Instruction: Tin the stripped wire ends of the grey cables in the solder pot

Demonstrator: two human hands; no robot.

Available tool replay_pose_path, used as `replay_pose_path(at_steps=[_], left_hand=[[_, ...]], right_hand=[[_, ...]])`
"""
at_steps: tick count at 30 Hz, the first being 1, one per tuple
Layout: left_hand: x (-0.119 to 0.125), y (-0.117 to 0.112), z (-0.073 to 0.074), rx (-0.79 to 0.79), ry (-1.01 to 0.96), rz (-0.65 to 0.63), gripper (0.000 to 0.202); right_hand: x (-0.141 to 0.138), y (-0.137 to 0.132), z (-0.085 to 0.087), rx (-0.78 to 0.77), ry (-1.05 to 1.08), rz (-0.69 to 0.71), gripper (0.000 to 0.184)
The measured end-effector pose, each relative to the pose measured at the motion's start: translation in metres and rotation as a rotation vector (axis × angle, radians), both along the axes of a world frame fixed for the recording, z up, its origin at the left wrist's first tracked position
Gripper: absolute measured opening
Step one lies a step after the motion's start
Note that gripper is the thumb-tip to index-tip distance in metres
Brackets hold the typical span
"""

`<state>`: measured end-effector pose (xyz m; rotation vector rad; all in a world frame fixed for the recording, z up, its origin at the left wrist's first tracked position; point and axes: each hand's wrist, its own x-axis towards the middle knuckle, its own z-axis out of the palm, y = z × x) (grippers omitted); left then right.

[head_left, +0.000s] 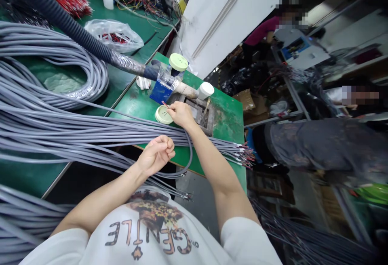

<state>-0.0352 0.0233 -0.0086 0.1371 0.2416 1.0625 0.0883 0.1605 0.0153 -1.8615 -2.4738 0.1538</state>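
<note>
My right hand (182,113) pinches the end of a grey cable (191,152), whose thin reddish wires (165,104) stick out past my fingertips. The cable loops down behind my wrist. Just under these wires stands a small pale-green tub (163,114), with a few dark thin strands across its opening. My left hand (157,154) is curled into a loose fist in front of the cable bundle (121,131); nothing shows in its fingers. Beside my right hand lies a soiled metal tray-like unit (209,129) with a brush (207,107) resting on it.
A ribbed hose (75,34) reaches over the bench to a blue box (161,91). Nearby are a white round container (206,90) and a yellow-lidded jar (178,62). Coiled grey cable (93,75) and a plastic bag (113,34) lie left. Two people are at the right.
</note>
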Motion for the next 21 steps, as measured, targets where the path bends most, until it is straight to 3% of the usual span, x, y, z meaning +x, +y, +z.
replay_pose_path(at_steps=[5,10,15,21], left_hand=[[0.001,0.000,0.002,0.006,0.019,-0.005,0.026],[0.000,0.000,0.000,0.017,0.038,-0.013,0.028],[0.000,0.002,-0.008,0.032,0.026,-0.004,0.025],[0.003,0.002,-0.010,0.023,0.040,-0.015,0.023]], right_hand=[[0.000,0.002,-0.005,0.003,-0.012,0.011,0.025],[0.008,0.000,0.005,0.037,0.063,0.004,0.023],[0.057,-0.002,0.014,0.205,0.215,-0.107,0.028],[0.112,0.000,-0.007,0.272,0.157,-0.349,0.029]])
